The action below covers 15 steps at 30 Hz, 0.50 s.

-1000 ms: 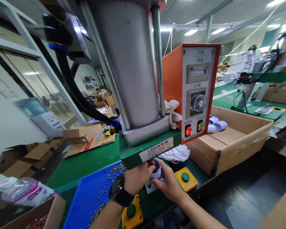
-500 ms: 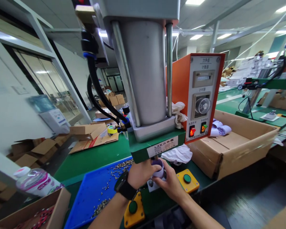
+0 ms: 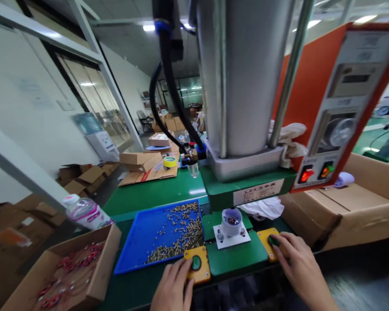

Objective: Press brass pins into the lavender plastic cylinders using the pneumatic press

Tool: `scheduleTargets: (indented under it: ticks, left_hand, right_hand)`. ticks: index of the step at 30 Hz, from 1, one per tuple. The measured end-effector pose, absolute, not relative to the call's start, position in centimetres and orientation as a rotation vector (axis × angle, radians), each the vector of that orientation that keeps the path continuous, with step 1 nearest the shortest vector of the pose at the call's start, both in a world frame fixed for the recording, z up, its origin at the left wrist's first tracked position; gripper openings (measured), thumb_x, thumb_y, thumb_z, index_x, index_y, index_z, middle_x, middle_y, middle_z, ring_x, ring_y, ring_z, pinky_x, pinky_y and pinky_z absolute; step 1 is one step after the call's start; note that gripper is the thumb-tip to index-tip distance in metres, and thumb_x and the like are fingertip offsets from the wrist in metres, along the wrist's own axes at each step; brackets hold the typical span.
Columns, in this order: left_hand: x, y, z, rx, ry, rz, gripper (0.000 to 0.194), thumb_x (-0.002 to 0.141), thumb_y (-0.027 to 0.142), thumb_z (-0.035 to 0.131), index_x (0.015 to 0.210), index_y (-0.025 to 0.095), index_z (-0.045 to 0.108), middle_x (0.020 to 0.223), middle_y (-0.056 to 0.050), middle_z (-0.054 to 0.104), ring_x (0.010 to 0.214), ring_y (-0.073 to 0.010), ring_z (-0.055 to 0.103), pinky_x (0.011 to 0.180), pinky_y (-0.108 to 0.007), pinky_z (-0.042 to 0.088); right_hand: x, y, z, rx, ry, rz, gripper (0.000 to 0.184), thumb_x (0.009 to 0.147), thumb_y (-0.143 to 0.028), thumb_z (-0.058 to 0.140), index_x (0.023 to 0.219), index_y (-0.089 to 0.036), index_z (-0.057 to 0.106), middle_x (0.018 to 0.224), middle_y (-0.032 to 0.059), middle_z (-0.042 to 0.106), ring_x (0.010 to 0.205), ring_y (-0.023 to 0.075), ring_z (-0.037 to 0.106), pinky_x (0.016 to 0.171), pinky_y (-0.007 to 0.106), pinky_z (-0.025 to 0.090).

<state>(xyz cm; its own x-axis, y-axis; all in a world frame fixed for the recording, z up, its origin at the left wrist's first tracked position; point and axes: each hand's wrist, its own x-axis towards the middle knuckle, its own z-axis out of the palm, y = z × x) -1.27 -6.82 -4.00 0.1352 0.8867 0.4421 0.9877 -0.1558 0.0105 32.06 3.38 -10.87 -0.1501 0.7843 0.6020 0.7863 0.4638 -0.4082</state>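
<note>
My left hand lies with fingers stretched over the yellow button box at the left, fingertips at the edge of its green button. At the right, my right hand rests with its fingers on the green button of a second yellow box. Neither hand holds anything. Between them a short pale purple cylinder stands upright on a white plate, beneath the press head. Something small and dark shows inside the cylinder.
A blue tray with many small metal parts lies to the left, beside a cardboard box of red pieces. An orange control box stands beside the press, above a large carton. Yellow tape lies on cardboard behind.
Both hands have let go of the purple cylinder and moved apart to the two button boxes. The cylinder now stands alone on the plate. The camera view has turned left.
</note>
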Motion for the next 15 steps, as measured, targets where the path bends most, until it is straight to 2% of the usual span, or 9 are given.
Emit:
scheduleTargets:
  ticks: [4,9,15]
  left_hand:
    - [-0.2,-7.5,-4.1,-2.120,-1.762,-0.513,0.034,0.087,0.027,0.050,0.120,0.024,0.056,0.110,-0.003,0.069,0.096,-0.0185,0.065,0.081,-0.029,0.058]
    - [0.3,-7.7,-4.0,-2.162,-1.698,-0.484,0.034,0.088,0.027,0.048,0.121,0.023,0.056,0.110,-0.004,0.069,0.094,-0.0190,0.064,0.078,-0.028,0.057]
    - [1.6,-7.1,-2.9,-2.198,-1.936,-0.141,0.037,0.089,0.022,0.043,0.122,0.023,0.058,0.113,-0.005,0.069,0.095,-0.0239,0.062,0.081,-0.037,0.054]
  right_hand:
    - [31.5,3.0,-11.3,-1.186,-1.955,-0.045,0.025,0.095,-0.036,0.043,0.109,-0.023,0.059,0.107,0.0070,0.061,0.099,0.0234,0.053,0.086,0.039,0.048]
    - [30.7,2.9,-11.6,-1.237,-1.887,-0.080,0.025,0.095,-0.036,0.043,0.106,-0.022,0.060,0.101,0.0068,0.065,0.093,0.0238,0.054,0.083,0.042,0.046]
    - [30.3,2.8,-11.5,-1.294,-1.822,-0.062,0.022,0.092,-0.031,0.045,0.103,-0.021,0.061,0.099,0.0079,0.067,0.091,0.0244,0.056,0.084,0.044,0.045]
